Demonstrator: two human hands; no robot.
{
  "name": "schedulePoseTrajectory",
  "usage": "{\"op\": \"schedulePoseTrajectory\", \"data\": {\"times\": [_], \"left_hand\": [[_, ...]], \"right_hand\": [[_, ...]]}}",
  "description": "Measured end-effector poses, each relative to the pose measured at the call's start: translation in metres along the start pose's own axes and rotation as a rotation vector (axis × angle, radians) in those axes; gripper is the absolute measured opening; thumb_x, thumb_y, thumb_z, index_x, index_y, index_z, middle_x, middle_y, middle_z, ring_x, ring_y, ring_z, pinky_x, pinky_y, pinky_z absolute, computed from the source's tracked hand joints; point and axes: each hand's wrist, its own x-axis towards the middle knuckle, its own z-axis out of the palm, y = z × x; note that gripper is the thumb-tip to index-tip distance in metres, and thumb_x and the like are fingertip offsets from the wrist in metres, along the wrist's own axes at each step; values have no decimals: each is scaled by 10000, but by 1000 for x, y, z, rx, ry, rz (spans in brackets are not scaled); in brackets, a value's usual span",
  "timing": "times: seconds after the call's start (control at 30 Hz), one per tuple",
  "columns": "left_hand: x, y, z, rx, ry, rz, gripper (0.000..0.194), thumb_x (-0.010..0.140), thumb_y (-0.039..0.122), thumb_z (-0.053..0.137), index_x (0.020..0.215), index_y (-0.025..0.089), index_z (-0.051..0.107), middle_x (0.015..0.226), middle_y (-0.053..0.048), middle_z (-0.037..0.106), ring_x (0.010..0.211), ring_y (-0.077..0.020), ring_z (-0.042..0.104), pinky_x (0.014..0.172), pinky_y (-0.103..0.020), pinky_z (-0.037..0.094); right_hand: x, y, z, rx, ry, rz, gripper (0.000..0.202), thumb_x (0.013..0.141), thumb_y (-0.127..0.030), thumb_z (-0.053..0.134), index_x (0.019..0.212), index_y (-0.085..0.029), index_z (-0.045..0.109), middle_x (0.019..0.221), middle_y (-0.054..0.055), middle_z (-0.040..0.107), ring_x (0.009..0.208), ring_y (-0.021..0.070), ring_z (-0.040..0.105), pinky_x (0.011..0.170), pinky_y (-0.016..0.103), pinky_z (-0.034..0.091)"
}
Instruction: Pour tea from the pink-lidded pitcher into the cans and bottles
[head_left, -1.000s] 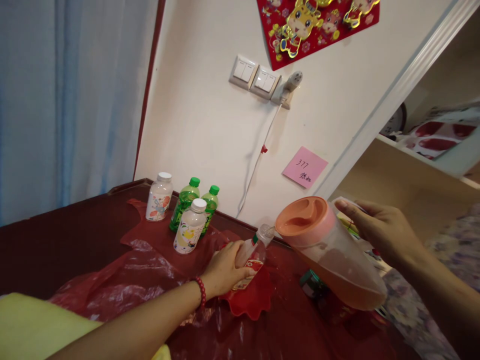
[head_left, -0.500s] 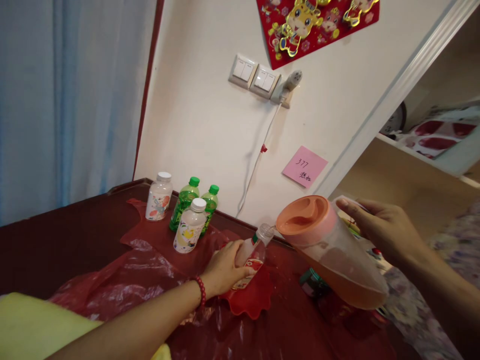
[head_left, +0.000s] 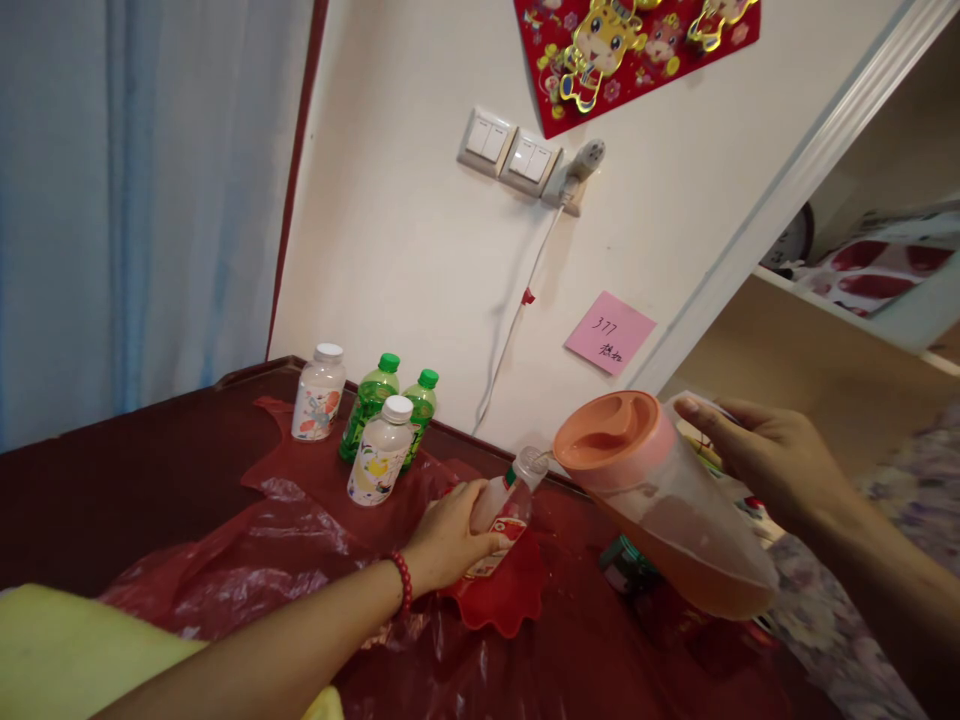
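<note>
My left hand (head_left: 448,537) is wrapped round a clear bottle (head_left: 504,535) with a red and white label. The bottle is uncapped and leans to the right above a red scalloped dish (head_left: 504,605). In my right hand (head_left: 765,455) is the handle of a clear pitcher (head_left: 675,520) with an orange lid. The pitcher is tipped to the left, its spout close to the bottle's mouth. A thin stream shows between spout and mouth. Amber liquid lies along the pitcher's lower side. How much is in the bottle I cannot tell.
White-capped bottles (head_left: 380,452) and green-capped bottles (head_left: 369,405) stand at the back left. Crumpled red plastic (head_left: 285,545) covers part of the dark red table (head_left: 60,510). A dark can (head_left: 628,565) sits beneath the pitcher. A white cord (head_left: 510,330) hangs down the wall.
</note>
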Motion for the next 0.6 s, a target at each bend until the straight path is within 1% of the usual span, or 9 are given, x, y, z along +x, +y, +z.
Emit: {"op": "schedulePoseTrajectory", "data": {"times": [0.1,0.23,0.43,0.6], "left_hand": [[1,2,-1,1,-8,-17,616,768,367,796,1325,221,577,1371,-108,672,1269,-342,612,1056,-453,466],[1,4,-2,-2,-10,-9,609,768,363,800,1317,212,584,1339,-101,686,1245,-342,624,1027,-441,480],[-1,3,-2,2,2,4,641,769,362,806,1343,204,571,1353,-109,674,1249,-330,622,1037,-424,476],[-1,4,-2,7,-3,-4,614,767,345,805,1323,216,579,1358,-105,677,1253,-328,622,1052,-429,470]], "right_hand": [[0,-2,0,-1,-26,63,693,727,-874,613,602,-196,547,559,-38,295,523,126,298,464,261,227],[0,-2,-1,-13,-24,71,705,718,-892,602,613,-197,549,564,-35,310,541,132,315,488,268,240],[1,-2,0,-13,-31,96,730,698,-918,590,706,-189,628,576,-41,299,548,137,316,498,270,242],[0,-2,1,-22,-18,84,729,700,-911,588,685,-184,635,568,-33,308,544,142,318,492,275,245]]}}
